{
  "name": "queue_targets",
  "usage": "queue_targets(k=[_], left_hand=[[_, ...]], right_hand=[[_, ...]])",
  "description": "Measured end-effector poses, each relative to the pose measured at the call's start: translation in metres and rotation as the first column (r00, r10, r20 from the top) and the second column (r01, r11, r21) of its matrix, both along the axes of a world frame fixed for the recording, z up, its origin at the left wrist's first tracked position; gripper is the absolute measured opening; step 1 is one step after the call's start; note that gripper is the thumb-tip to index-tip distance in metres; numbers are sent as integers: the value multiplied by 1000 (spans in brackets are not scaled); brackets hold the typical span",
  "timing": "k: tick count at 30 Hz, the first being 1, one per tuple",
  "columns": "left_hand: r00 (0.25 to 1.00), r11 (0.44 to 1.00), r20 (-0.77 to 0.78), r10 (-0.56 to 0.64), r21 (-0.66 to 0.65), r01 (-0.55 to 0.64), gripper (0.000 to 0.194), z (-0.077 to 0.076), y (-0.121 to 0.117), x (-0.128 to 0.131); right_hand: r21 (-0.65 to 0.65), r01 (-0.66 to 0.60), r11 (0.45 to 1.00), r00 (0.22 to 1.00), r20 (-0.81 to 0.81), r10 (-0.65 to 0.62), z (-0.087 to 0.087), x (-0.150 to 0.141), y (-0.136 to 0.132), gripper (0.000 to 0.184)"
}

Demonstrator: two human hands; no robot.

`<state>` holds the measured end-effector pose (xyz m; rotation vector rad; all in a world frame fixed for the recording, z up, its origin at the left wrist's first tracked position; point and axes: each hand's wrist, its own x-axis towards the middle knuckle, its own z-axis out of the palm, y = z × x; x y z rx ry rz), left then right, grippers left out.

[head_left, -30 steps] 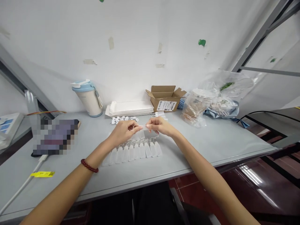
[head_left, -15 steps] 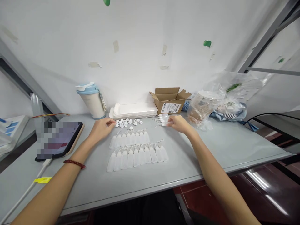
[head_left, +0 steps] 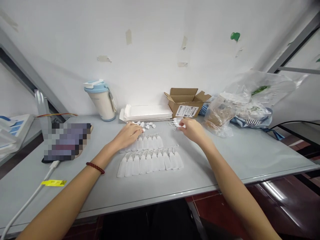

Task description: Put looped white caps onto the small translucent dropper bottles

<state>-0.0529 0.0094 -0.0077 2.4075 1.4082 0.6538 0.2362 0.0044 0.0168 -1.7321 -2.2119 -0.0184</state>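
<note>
My left hand (head_left: pixel 130 136) reaches over the left part of the back row of small translucent, bottle-shaped pieces (head_left: pixel 150 142). Its fingers are pinched together at the loose white caps (head_left: pixel 148 125), with one small cap at the fingertips. Farther right, my right hand (head_left: pixel 193 129) is closed, thumb and forefinger at a small pile of similar translucent pieces with thin white strings (head_left: pixel 177 122). What lies between those fingers is partly hidden. Closer to me is a front row of translucent pieces (head_left: pixel 149 163), side by side with their strings pointing away.
A stack of white flat boxes (head_left: pixel 150 112), an opened cardboard box (head_left: pixel 185 106) and a blue-lidded tumbler (head_left: pixel 102 103) stand along the wall. Plastic bags (head_left: pixel 222 113) lie at right. At left, a phone (head_left: pixel 67 141) is plugged into a white cable (head_left: pixel 30 196).
My hands were together over the rows, then parted to either side. The left hand has since moved right onto the caps; the right stays at the small pile. The view has shifted slightly.
</note>
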Motion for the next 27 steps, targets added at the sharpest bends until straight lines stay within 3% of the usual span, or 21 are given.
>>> queue_targets(k=[3, 6, 12, 19, 23, 27], left_hand=[[1000, 1000, -25, -14, 12, 14, 39, -3, 3, -1], [998, 1000, -63, -17, 6, 17, 38, -5, 6, 0], [996, 1000, -91, -3, 11, 4, 40, -2, 7, 2], [998, 999, -62, 25, 48, -22, 42, -2, 6, 1], [994, 989, -31, 108, 109, -104, 38, -4, 7, -4], [995, 991, -35, 90, 103, -86, 37, -4, 7, -8]], right_hand=[[-15, -333, 943, 919, -227, 321, -4, -20, -9, 12], [-42, -489, 871, 839, -296, 457, -9, -36, -17, 18], [-113, -541, 833, 812, -326, 484, -16, -45, -19, 16], [-169, -499, 850, 854, -262, 449, -18, -41, -16, 20], [-207, -473, 857, 872, -249, 421, -20, -38, -16, 25], [-165, -471, 866, 877, -189, 441, -22, -37, -15, 28]])
